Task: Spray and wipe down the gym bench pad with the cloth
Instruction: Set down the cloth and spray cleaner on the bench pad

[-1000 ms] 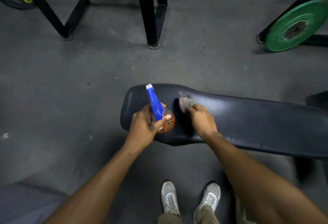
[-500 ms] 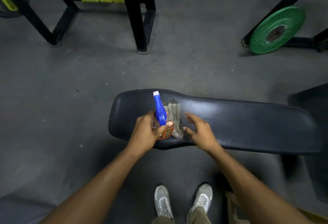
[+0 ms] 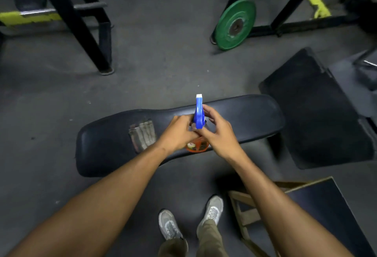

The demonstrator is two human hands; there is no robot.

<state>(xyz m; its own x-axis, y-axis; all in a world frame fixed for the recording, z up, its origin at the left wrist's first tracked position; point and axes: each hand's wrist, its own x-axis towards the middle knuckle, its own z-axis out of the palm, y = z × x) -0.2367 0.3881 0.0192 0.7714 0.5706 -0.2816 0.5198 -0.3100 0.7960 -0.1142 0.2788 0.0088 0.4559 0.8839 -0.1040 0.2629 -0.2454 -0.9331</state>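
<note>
Head view: left hand (image 3: pixel 179 132) grips the light, rigid spray bottle (image 3: pixel 199 114) by its neck over the bench pad (image 3: pixel 244 118), right hand (image 3: pixel 219 132) curling onto it, while the limp cloth (image 3: pixel 142 134), best pinched anywhere, lies left.

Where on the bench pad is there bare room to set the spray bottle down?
Bare pad lies right of both hands, toward its rounded end, and left of the cloth. The middle is crowded: left hand and right hand hold the spray bottle there.
</note>
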